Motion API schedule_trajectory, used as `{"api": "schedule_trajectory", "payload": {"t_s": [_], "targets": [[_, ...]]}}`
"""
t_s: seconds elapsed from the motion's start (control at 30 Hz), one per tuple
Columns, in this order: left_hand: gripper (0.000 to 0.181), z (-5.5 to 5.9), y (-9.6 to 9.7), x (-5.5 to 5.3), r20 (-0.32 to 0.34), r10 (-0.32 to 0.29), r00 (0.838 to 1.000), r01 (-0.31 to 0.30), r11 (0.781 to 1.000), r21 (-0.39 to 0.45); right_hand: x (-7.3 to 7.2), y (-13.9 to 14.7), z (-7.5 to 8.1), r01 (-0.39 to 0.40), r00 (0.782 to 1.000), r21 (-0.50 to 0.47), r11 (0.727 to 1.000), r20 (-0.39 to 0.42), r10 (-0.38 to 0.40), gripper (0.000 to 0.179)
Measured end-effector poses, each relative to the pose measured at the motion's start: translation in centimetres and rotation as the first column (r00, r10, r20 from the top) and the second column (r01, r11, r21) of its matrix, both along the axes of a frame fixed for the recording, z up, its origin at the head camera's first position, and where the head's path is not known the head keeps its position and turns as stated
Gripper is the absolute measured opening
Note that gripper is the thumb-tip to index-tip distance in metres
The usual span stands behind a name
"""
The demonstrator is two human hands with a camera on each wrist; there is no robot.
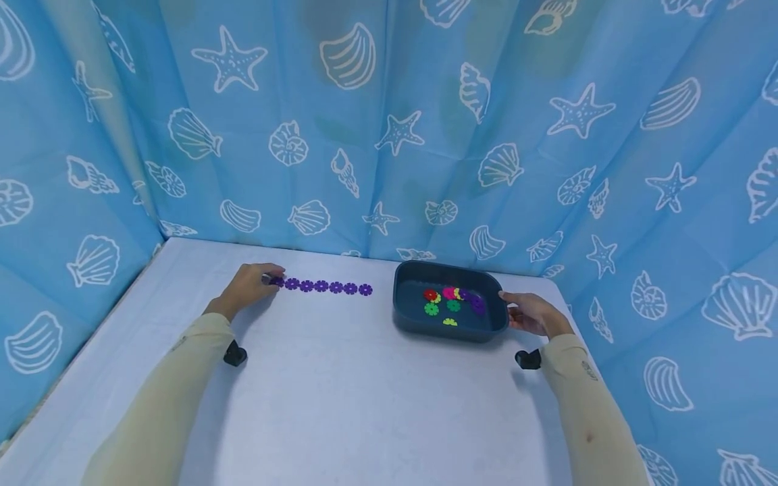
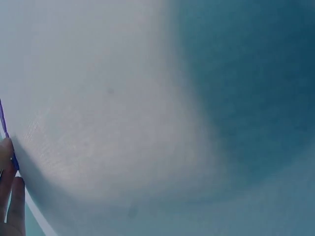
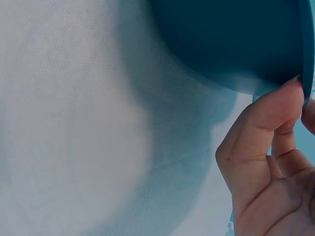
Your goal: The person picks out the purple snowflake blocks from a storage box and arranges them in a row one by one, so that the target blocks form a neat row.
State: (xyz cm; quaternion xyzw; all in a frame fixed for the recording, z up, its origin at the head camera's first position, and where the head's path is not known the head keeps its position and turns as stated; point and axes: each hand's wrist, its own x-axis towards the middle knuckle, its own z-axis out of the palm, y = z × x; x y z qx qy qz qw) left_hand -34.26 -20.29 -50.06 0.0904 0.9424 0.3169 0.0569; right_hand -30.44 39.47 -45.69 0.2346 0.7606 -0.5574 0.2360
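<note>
A row of several purple flower-shaped discs (image 1: 321, 286), seemingly linked into a chain, runs across the left half of the table. My left hand (image 1: 252, 287) pinches its leftmost disc; in the left wrist view the fingers (image 2: 17, 201) and a thin purple edge (image 2: 3, 118) show at the far left. On the right, my right hand (image 1: 531, 312) grips the right side of a dark blue bin (image 1: 450, 332) by its rim. Seen from the right wrist, the thumb (image 3: 283, 105) presses under the rim, with fingertips partly hidden behind. Inside the bin lie red, pink, yellow, green and purple flower discs (image 1: 453, 306).
The bin stands on a white-covered table (image 1: 377, 405), near its back edge. Blue curtains (image 1: 389, 135) with white shell and starfish prints enclose the back and sides. Black wrist devices (image 1: 235, 353) sit below both hands.
</note>
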Motion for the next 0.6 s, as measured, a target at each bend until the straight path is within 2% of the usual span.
{"api": "schedule_trajectory", "payload": {"t_s": [0.17,0.3,0.43,0.6], "targets": [[0.042,0.1,0.0,-0.2,0.009,0.000,1.000,0.000,1.000,0.004,-0.1,0.0,0.1,0.001,1.000,-0.018,1.000,-0.005,-0.001,0.050],[0.044,0.3,0.7,-0.4,0.027,-0.007,1.000,0.007,1.000,0.008,-0.1,0.0,0.1,-0.002,1.000,-0.019,1.000,-0.001,0.002,0.052],[0.044,0.3,2.1,-1.0,0.021,-0.055,0.998,0.054,0.998,0.023,-0.1,0.1,0.2,0.001,1.000,-0.019,1.000,0.000,-0.001,0.053],[0.042,0.1,3.6,-1.1,-0.008,-0.122,0.992,0.122,0.992,-0.006,0.0,0.0,0.2,-0.005,1.000,-0.014,1.000,-0.001,0.005,0.054]]}}
